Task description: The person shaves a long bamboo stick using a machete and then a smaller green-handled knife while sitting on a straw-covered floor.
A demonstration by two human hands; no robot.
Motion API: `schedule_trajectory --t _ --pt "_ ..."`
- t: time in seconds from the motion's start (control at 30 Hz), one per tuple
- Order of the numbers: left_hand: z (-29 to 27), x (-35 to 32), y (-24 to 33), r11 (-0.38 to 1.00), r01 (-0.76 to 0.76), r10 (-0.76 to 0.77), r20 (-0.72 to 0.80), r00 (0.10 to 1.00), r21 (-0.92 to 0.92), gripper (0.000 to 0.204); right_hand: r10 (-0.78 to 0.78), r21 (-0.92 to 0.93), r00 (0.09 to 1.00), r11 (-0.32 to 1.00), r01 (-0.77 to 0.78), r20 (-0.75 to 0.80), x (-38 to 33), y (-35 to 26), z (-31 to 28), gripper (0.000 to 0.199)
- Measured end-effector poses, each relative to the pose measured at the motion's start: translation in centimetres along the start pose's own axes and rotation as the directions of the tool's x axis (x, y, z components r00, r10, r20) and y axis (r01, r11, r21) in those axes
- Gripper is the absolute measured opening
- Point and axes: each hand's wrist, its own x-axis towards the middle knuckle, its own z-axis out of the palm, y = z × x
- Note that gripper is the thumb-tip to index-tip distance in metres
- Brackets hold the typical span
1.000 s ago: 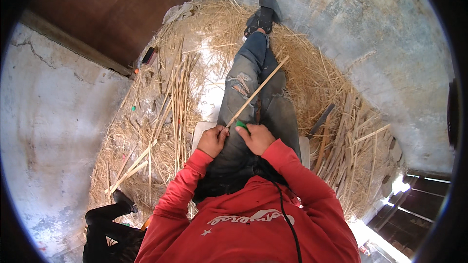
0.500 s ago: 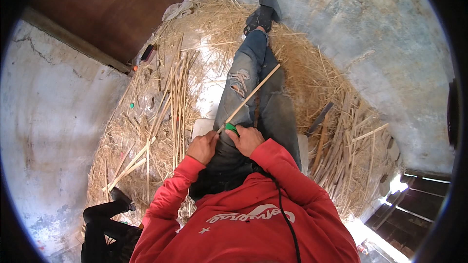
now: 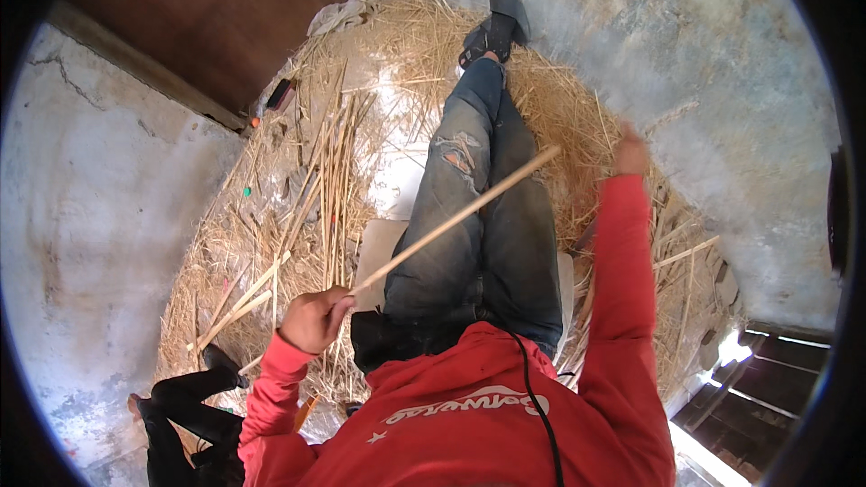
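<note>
While the person sits on the wide heap of pale dry straw point(image 3: 577, 117), a long thin tan reed stick point(image 3: 456, 216) slants across the jeans. Left hand point(image 3: 314, 319) clenched around its lower end. Right hand point(image 3: 630, 153) outstretched over straw, blurred; grip cannot be told.
</note>
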Motion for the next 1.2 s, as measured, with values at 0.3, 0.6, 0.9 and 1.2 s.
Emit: schedule_trajectory --t 0.3,0.6,0.9,1.2 --pt "3.2 5.1 -0.7 0.974 0.047 -0.097 -0.221 0.97 -0.221 0.02 0.033 0.136 0.974 0.989 -0.065 0.222 1.1 -3.0 -7.9 0.062" --pt "4.9 10.6 4.5 0.96 -0.071 0.002 -0.249 0.969 -0.269 0.019 -0.211 0.491 0.859 0.87 -0.053 0.467 -12.3 -18.2 -5.8 0.042" --pt "6.0 12.2 8.3 0.975 -0.101 0.042 -0.284 0.958 -0.199 0.016 -0.422 0.736 0.735 0.659 -0.153 0.531 -17.4 -23.3 -3.5 0.028" --pt "6.4 12.4 7.6 0.966 -0.096 0.012 -0.326 0.945 -0.241 0.021 -0.582 0.577 0.579 0.786 0.222 0.571 -17.2 -22.7 -7.2 0.032"
